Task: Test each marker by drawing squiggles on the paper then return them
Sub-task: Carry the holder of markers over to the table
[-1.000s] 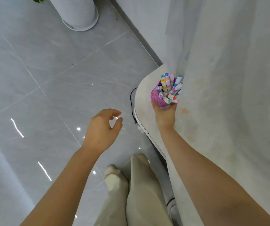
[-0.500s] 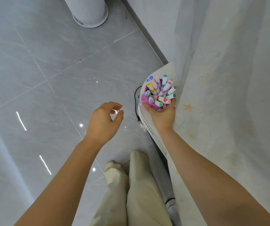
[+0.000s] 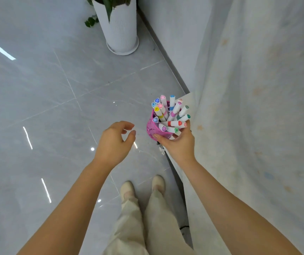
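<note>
While R hand [image 3: 179, 146] grips pink holder [image 3: 152, 127] of capped markers [image 3: 171, 113] near surface [image 3: 188, 96] corner and L hand [image 3: 113, 142] hangs loosely curled, empty, testing appears unstarted; no paper seen.

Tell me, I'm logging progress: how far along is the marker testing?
Barely begun. Done: nothing evident; the markers in view all sit capped in the pink cup. In hand: the right hand grips that cup, and the left hand hovers empty beside it. Left: testing every marker and returning each.
</note>
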